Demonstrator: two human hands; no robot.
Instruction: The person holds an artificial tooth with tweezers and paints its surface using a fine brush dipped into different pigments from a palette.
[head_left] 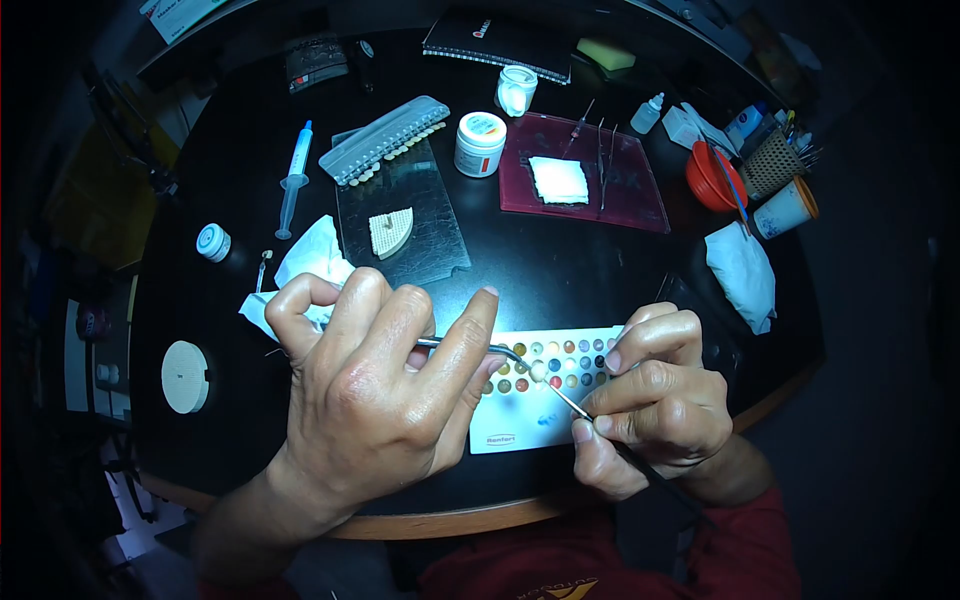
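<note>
My left hand (370, 400) is closed around curved-tip metal tweezers (470, 345), with one finger stretched out above them. At the tip of the tweezers sits a small whitish piece that looks like a dental crown (538, 371). My right hand (665, 400) pinches a thin dark-handled brush (570, 402), whose tip reaches the crown or lies very close to it; actual contact cannot be made out. Beneath both hands lies a white paint palette (510, 425) with rows of coloured round wells and a blue smear. My fingers hide parts of its left and right sides.
Behind my left hand are crumpled tissue (315, 250), a syringe (296, 180), a beige honeycomb tray (391, 232) and a tooth shade guide (385, 140). A white jar (481, 145) stands beside a dark red mat (630, 190). Right: red bowl (715, 178), cup (785, 208), tissue (740, 275).
</note>
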